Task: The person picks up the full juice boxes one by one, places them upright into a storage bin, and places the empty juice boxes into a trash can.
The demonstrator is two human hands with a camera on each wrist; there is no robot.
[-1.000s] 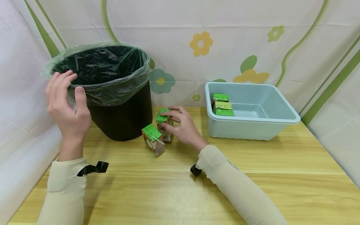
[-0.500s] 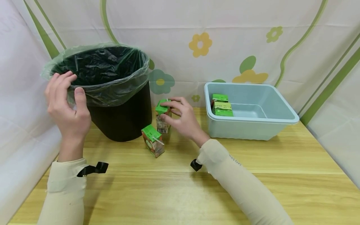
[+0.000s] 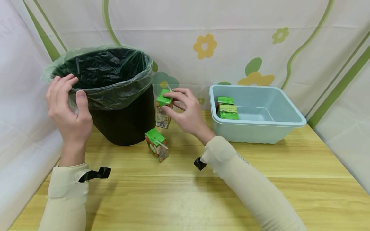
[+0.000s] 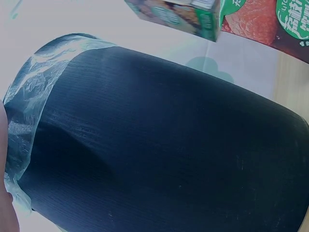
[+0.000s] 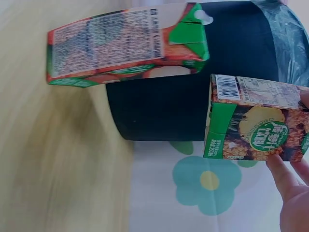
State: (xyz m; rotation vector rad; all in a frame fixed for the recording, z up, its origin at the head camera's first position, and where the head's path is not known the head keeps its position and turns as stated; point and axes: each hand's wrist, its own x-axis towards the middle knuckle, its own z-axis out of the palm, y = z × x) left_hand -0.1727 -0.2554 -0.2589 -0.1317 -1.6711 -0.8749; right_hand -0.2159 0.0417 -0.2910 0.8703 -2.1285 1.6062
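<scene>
My right hand (image 3: 188,115) pinches a pineapple juice box (image 3: 163,109) between thumb and fingers, lifted over the table close to the bin's right side. A bent white straw sticks up from its green top. The right wrist view shows its barcode and pineapple print (image 5: 263,128). Nearer, a second juice box (image 3: 157,146), red and brown with a straw, stands on the table. At the left, my left hand (image 3: 67,106) holds the bagged rim of a black trash bin (image 3: 124,125), fingers over the edge and thumb at the front. A thin green bag (image 3: 115,94) lines the bin.
A light blue plastic tub (image 3: 245,132) stands at the right, with several green-topped juice boxes (image 3: 227,110) along its left side. A printed flower cloth (image 3: 179,32) hangs behind the wooden table (image 3: 173,195).
My right hand has raised the pineapple juice box off the table, up and slightly left past the other box. My left hand stays at the bin rim.
</scene>
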